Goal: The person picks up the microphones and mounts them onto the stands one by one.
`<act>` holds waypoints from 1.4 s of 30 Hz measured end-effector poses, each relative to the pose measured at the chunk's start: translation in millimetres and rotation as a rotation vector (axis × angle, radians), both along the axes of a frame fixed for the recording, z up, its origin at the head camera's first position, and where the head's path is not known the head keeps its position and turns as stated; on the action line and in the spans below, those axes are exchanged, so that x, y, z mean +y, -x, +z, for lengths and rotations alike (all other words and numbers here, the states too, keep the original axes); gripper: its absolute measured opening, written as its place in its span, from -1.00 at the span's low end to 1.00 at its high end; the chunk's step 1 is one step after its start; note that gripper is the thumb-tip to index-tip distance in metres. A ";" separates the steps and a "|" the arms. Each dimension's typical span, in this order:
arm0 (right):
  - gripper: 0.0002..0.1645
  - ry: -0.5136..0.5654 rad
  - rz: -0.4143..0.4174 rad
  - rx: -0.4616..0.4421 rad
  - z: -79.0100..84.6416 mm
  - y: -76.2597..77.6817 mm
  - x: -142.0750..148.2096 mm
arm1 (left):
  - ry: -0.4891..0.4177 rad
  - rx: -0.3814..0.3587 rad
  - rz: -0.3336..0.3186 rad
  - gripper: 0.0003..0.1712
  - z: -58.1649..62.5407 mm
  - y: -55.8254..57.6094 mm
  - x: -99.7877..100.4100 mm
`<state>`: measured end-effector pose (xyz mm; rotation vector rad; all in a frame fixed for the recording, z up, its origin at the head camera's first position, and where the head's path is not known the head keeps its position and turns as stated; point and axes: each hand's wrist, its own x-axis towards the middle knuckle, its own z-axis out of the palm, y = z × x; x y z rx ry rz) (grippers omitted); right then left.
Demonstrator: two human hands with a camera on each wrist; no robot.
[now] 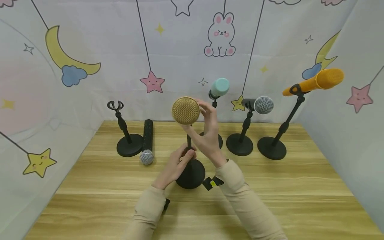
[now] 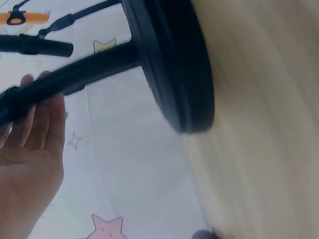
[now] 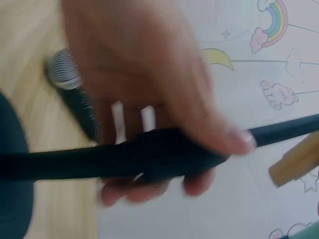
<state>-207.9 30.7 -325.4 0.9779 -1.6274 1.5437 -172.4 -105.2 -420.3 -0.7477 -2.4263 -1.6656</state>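
Observation:
A gold microphone (image 1: pixel 185 110), its mesh head toward me, is at the top of a black desk stand (image 1: pixel 191 175). My right hand (image 1: pixel 208 135) holds the microphone just behind its head, thumb below and fingers at the right side. Lower down, my left hand (image 1: pixel 180 162) grips the stand's pole above the round base. The right wrist view shows the left hand (image 3: pixel 149 84) wrapped round the thick joint of the pole, with the gold microphone's tail (image 3: pixel 294 159) beyond. In the left wrist view, the left fingers (image 2: pixel 50 124) pass behind the pole.
Left of me are a bare stand (image 1: pixel 129 145) with an open clip and a black microphone (image 1: pixel 147 138) lying on the table. Behind and to the right, a mint microphone (image 1: pixel 220 87), a black one with silver mesh (image 1: pixel 263 105) and an orange one (image 1: pixel 327 79) sit on stands.

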 end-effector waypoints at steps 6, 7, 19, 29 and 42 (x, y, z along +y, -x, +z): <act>-0.14 0.054 0.060 -0.101 -30.3 -11.4 9.9 | 0.074 -0.069 -0.014 -0.64 3.7 1.1 -9.5; -0.16 0.056 0.072 -0.120 -35.4 -12.5 11.1 | 0.093 -0.077 -0.011 -0.62 3.6 1.4 -10.2; -0.53 -0.299 0.067 -0.407 -84.0 -21.4 22.8 | 0.323 -0.115 0.036 -0.77 -5.3 2.4 -11.2; -0.74 -0.310 0.000 -0.380 -88.6 -20.3 23.3 | 0.397 -0.096 0.055 -0.81 -4.8 -0.5 -8.7; -0.81 -0.333 -0.004 -0.315 -88.0 -21.3 22.1 | 0.448 -0.131 0.021 -0.76 -1.5 -0.3 -10.1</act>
